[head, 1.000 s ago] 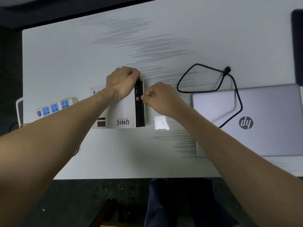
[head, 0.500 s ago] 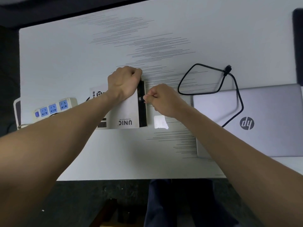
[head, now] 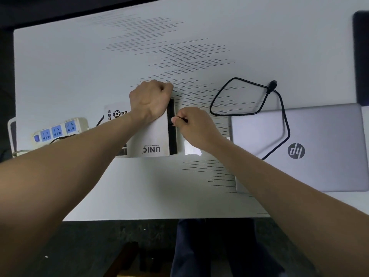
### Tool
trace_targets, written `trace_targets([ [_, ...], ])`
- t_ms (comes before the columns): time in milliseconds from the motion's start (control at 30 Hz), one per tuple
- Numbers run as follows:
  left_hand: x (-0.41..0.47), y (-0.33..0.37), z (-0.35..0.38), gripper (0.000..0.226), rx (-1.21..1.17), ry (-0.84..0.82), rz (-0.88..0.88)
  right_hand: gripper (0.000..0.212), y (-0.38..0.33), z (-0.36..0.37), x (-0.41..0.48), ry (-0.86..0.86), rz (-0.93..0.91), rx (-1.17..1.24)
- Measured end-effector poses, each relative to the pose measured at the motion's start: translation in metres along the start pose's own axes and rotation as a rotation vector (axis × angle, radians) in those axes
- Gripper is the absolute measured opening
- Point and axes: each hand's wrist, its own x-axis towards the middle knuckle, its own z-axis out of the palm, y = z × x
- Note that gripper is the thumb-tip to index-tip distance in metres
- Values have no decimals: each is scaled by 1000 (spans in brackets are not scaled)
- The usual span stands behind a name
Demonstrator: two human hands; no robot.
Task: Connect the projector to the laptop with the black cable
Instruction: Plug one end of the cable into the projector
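A white projector [head: 153,140] marked UNIC lies on the white table [head: 79,66], its black side panel facing right. My left hand [head: 149,100] is clamped over the projector's far corner. My right hand [head: 194,126] pinches one plug of the black cable against that black panel; the plug is mostly hidden by my fingers. The black cable [head: 235,114] loops across the table and over the closed silver laptop [head: 319,136] at right. Its free plug [head: 272,84] rests on the table behind the laptop.
A white power strip [head: 58,130] with blue sockets sits at the left edge, a dark lead running from it toward the projector. A dark flat object [head: 362,56] lies at the far right. A small bright patch [head: 191,148] shows beside the projector.
My right hand has shifted slightly away from me along the projector's black panel, still pinching the plug. The left hand keeps its hold; the view has drifted a little.
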Motion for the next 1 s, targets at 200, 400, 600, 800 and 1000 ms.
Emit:
trace_targets([
  [200, 1, 2, 2, 52, 17, 13, -16, 30, 1, 1, 6, 19, 21, -85],
  [400, -3, 7, 4, 47, 34, 29, -16, 39, 14, -7, 12, -76, 69, 17],
  [600, 2, 14, 8, 51, 77, 25, -39, 37, 14, -9, 17, -62, 40, 35],
  [800, 1, 14, 14, 53, 80, 20, -4, 32, 28, -11, 18, -112, 54, 98],
  [1000, 1, 13, 17, 55, 115, -12, 15, 33, 38, -21, 17, -147, 121, 81],
])
